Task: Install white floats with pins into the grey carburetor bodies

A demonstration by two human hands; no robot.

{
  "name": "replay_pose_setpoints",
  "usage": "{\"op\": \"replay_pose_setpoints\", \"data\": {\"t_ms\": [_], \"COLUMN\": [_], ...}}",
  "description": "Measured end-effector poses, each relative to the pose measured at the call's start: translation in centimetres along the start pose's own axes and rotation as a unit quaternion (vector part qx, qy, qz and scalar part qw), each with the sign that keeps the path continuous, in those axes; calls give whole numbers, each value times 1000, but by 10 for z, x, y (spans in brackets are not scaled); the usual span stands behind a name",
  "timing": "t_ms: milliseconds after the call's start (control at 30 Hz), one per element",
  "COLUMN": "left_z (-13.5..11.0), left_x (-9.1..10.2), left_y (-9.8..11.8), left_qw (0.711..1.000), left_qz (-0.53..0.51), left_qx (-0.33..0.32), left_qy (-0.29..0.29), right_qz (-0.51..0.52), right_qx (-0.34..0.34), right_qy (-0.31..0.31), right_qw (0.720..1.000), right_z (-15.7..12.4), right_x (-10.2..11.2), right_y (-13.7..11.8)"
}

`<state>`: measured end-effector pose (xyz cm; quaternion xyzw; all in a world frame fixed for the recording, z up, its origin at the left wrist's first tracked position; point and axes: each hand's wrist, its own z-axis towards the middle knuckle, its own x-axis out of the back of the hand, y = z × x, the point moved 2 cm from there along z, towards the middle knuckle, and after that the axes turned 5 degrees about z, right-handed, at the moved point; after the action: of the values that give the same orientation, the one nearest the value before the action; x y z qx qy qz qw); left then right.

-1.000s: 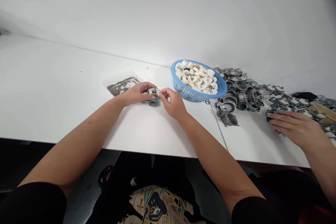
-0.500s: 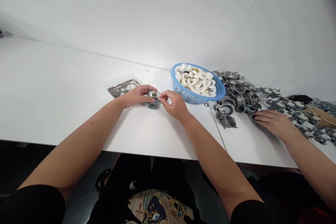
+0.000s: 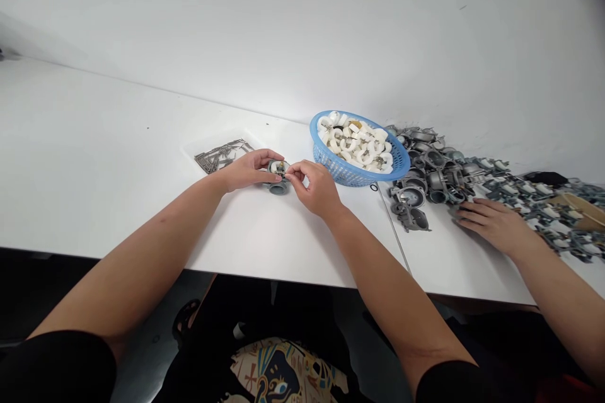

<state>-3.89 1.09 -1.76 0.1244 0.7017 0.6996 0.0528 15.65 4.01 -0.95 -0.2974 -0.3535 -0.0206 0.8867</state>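
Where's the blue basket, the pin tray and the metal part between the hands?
blue basket (image 3: 352, 174), head view, side wall
pin tray (image 3: 193, 153), head view, bare corner
metal part (image 3: 278, 188), head view, round base

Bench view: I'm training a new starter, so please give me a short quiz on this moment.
1. True or false: the blue basket holds white rings.
2. Which is nearer the clear tray: A, the left hand, or B, the right hand?
3. What do both hands touch?

Key: 1 true; 2 A; 3 the grey metal part.
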Motion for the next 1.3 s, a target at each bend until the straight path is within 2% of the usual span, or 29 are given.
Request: {"op": "replay_pose_setpoints", "data": {"t_ms": [233,533,733,800,933,1000,1300], "left_z": [3,4,4,4,5,5,1], "left_x": [2,4,7,7,6,6,1], "left_y": [-5,-7,-9,-8,-9,-9,-4], "left_qw": [1000,999,1000,999,998,998,996], "left_qz": [-24,-6,12,17,7,0,40], "left_qx": [-12,-32,-15,-28,-54,-55,-82], "left_qy": [-6,-3,23,15,0,5,-12], "right_qz": [44,62,7,2,22,41,91], "right_qx": [-1,-32,-28,-40,-97,-122,-186], "right_qy": [31,35,67,43,-63,-90,-78], "right_qw": [999,997,997,998,993,988,975], "right_z": [-1,-1,-2,-4,-8,-8,-12], "right_x": [-1,-1,-2,-4,-12,-14,-14], "right_y": [-2,-3,-3,-1,6,9,11]}}
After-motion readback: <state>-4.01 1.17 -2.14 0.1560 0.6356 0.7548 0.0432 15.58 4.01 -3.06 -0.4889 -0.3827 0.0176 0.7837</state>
